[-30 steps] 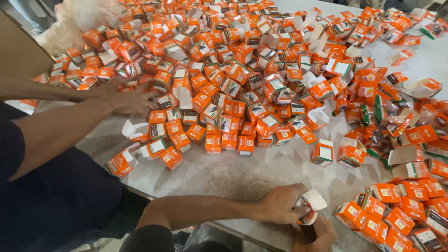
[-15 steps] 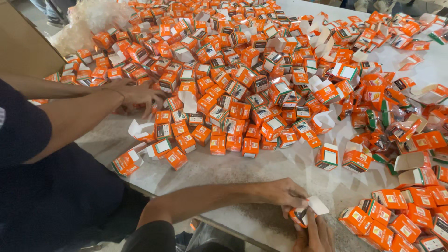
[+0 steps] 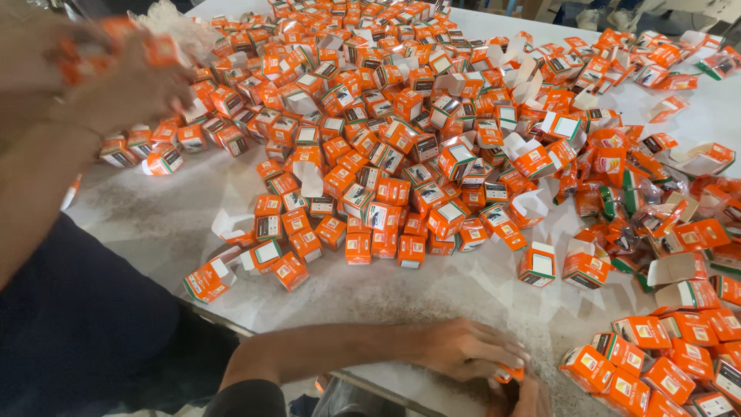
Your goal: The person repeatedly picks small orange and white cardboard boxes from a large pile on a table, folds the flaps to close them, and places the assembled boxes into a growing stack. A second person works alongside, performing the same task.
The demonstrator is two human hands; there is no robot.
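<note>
Orange cartons (image 3: 401, 147) are lying heaped across the white table (image 3: 162, 224). Left hand (image 3: 127, 77), lifted since a moment ago, is blurring while grasping small cartons; right hand (image 3: 463, 351), now lower at the near edge, is clenching one small carton (image 3: 509, 374). Bare room is staying between them.

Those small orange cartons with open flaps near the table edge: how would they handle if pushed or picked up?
The orange cartons look like thin card, so probably light and easily crushed. Flat sides suggest sliding or tipping, not rolling. Open white flaps may snag neighbours on the pale table.
</note>
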